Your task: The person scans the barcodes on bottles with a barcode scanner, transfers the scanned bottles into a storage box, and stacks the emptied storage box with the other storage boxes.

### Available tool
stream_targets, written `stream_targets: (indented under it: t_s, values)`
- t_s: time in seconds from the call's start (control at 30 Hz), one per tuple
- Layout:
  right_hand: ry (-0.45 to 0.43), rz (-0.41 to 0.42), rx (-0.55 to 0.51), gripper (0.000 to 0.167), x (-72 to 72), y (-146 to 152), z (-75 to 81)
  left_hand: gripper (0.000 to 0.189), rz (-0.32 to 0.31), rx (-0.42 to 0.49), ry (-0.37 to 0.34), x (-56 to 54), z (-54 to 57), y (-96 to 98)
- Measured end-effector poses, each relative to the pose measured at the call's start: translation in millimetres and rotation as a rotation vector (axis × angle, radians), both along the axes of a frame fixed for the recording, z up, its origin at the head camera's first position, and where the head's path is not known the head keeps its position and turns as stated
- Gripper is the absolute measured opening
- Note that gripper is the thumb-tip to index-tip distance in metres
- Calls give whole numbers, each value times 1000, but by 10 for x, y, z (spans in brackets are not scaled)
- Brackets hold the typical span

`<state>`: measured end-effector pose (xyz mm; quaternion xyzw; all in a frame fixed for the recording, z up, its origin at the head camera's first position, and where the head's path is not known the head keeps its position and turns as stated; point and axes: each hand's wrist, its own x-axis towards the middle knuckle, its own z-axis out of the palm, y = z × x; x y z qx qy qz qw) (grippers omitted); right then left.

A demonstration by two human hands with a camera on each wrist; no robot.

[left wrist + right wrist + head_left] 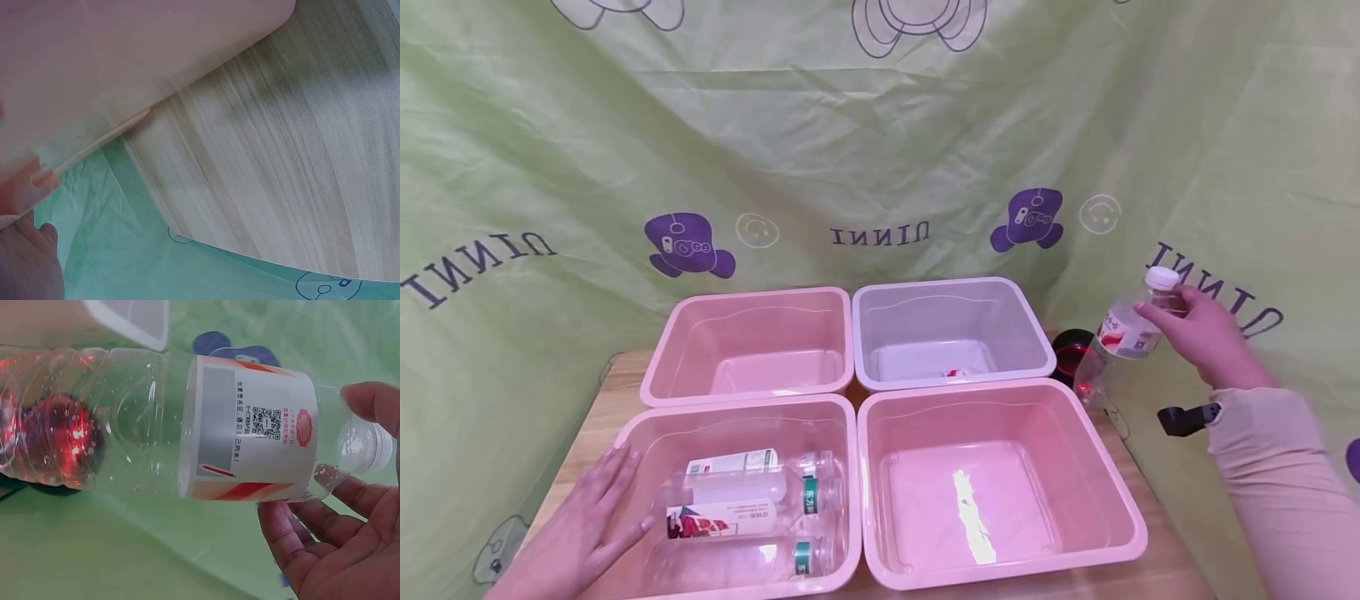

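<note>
My right hand [1213, 337] holds a clear plastic bottle [1126, 332] near its neck, thumb on one side and fingers on the other. It has a white cap and a white-and-red label; in the right wrist view the bottle [253, 428] lies across the picture, with droplets on its wall. Beyond the right basins, the bottle hangs tilted, base toward the lower left. At the front left pink basin [853, 467], my left hand [583, 525] rests on the left rim with fingers extended. Several clear bottles [730, 521], some with green neck bands, lie in that basin.
Behind stand a pink basin [748, 296] and a pale lilac basin [951, 287], which has a red-and-white labelled item [958, 372] inside. Another pink basin [1000, 492] stands front right. A black round object [1072, 346] glows red beside them. A green curtain [790, 150] hangs behind the wooden table [602, 408].
</note>
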<state>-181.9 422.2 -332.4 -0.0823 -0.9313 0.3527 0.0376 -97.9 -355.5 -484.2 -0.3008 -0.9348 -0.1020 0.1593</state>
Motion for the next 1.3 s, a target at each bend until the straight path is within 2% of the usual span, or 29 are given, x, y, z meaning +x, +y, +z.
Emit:
stream_targets:
  t_s: [0.33,0.57,0.73,1.0,1.3]
  values:
    - [-60,32,-50,79,14,67,-246,88,20,18,-21,-18,28,11]
    - [-82,48,-53,77,23,89,-348,88,4,25,-4,-27,1,11]
    - [-98,66,-99,77,-39,49,-441,87,7,30,-5,-5,-10,1]
    - [-177,97,-116,71,-132,-42,-613,86,12,31,-6,-4,-2,-13]
    - [-178,81,-128,66,-246,-159,-733,85,10,44,9,-5,-8,-21]
